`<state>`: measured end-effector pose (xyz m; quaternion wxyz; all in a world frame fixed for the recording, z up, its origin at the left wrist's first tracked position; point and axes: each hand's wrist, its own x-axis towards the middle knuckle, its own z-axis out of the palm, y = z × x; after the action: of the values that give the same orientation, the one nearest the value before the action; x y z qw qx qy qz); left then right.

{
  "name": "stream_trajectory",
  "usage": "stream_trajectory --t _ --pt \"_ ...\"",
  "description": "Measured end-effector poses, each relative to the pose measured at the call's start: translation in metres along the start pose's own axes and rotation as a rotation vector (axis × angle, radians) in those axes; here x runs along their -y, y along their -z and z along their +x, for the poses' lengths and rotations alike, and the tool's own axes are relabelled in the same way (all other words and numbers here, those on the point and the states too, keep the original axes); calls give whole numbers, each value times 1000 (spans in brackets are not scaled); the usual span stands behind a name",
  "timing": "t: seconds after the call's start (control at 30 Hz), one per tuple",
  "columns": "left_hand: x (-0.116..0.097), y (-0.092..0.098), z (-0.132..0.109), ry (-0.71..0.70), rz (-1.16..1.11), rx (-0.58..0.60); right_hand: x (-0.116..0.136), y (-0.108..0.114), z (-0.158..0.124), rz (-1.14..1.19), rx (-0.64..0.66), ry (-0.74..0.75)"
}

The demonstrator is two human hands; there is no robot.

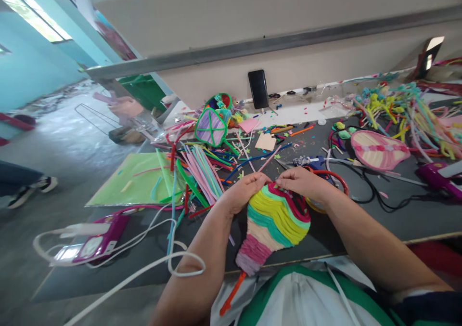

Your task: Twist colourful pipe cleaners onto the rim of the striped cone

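A striped pipe-cleaner craft piece (277, 217), wide at the far end and narrow near me, lies tilted at the table's front edge. Its bands run from dark red and yellow through teal and cream to pink and mauve, and an orange stem (233, 294) sticks out toward me. My left hand (249, 189) pinches its far edge on the left side. At the same edge, my right hand (305, 184) has fingers closed on the dark red strands. An open gap shows in the dark red end. What exactly lies between the fingertips is hidden.
Loose pipe cleaners (202, 172) and a green sheet (133, 179) lie left. Behind are a purple craft piece (210, 127) and a leaning phone (258, 89). Scissors (285, 163), a pink craft piece (378, 150) and cables are right. A purple power strip (101, 239) trails white cord.
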<state>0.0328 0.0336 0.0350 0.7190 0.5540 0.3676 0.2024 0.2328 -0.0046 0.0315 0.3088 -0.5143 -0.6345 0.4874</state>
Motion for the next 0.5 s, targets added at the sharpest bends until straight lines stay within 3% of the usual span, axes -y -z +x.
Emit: stream_trajectory --t 0.2,0.5 --pt "0 -3 2 -2 129 10 -5 -2 1 53 18 -6" --pt "-3 1 2 -30 149 -34 4 -6 0 370 76 -114"
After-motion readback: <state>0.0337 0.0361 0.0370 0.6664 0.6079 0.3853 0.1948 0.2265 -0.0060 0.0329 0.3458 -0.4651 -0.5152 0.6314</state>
